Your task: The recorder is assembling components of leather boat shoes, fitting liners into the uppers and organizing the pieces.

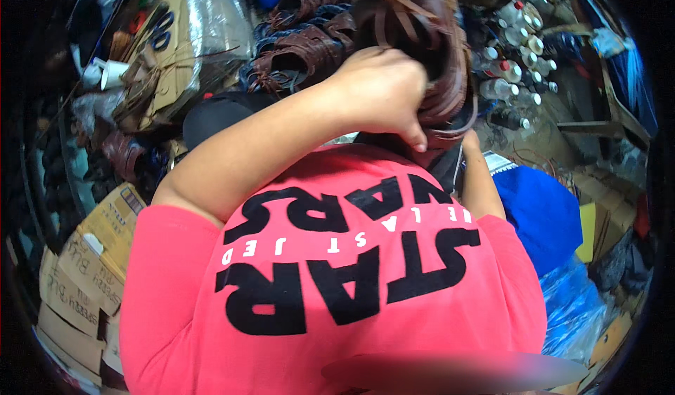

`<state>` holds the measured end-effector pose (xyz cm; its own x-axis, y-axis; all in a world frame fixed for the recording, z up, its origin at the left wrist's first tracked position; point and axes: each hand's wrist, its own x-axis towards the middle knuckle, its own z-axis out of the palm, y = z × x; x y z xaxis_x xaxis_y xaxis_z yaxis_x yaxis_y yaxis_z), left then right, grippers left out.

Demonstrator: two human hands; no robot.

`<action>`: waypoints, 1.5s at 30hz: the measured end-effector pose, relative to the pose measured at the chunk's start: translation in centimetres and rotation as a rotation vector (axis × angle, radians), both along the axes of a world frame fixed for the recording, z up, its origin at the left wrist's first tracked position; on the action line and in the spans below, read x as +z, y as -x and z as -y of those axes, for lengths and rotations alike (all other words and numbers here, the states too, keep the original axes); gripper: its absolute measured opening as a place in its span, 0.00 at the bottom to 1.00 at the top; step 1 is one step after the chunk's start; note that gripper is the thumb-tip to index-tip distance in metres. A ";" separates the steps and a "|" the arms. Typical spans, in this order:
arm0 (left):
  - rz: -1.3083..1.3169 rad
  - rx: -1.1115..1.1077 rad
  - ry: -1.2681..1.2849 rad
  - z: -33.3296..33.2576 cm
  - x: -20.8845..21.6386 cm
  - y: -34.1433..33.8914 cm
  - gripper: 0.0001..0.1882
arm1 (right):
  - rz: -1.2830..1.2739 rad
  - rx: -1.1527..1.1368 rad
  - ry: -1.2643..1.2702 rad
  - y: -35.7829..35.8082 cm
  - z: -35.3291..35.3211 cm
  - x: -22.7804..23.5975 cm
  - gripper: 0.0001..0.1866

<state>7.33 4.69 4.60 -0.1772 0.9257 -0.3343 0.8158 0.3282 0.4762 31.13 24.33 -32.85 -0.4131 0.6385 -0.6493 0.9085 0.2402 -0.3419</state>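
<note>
A brown woven leather shoe (450, 79), with loose straps at its far end, is close in front of my chest. My left hand (383, 96) is closed at the shoe's left side, fingers curled at its opening and thumb pointing toward the near end. What the fingertips grip inside is hidden. My right hand (471, 142) is low beside the near right side of the shoe; only a small part shows and its fingers are out of sight behind the shoe. A thin pale cord hangs close by it.
More brown woven shoes (295, 54) lie in a pile ahead. Scissors (162, 29) rest on cardboard (172, 65) at the far left, near a white cup (114, 74). Several capped bottles (517, 65) stand at the far right. Blue cloth (538, 216) and cardboard boxes (84, 275) flank me.
</note>
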 end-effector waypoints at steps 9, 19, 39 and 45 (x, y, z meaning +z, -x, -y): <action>-0.019 -0.061 -0.162 1.1 -1.6 -2.6 0.21 | -0.077 -0.003 -0.056 -3.9 -2.6 2.5 0.23; 0.478 0.555 -0.250 7.3 -7.3 2.5 0.27 | -0.952 -0.251 -0.037 3.7 -1.6 17.7 0.13; 0.693 0.278 -0.388 12.6 -7.4 2.9 0.26 | -1.103 0.233 0.697 17.1 12.8 29.7 0.53; 0.734 0.344 -0.302 13.4 -8.6 2.9 0.19 | -1.028 0.277 0.801 16.5 12.2 29.7 0.55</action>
<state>4.45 -8.73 -3.95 -0.2997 0.9277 -0.2225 0.1457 0.2749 0.9504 14.60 12.15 -3.17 -0.9917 0.0450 -0.1205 0.1082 -0.2140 -0.9708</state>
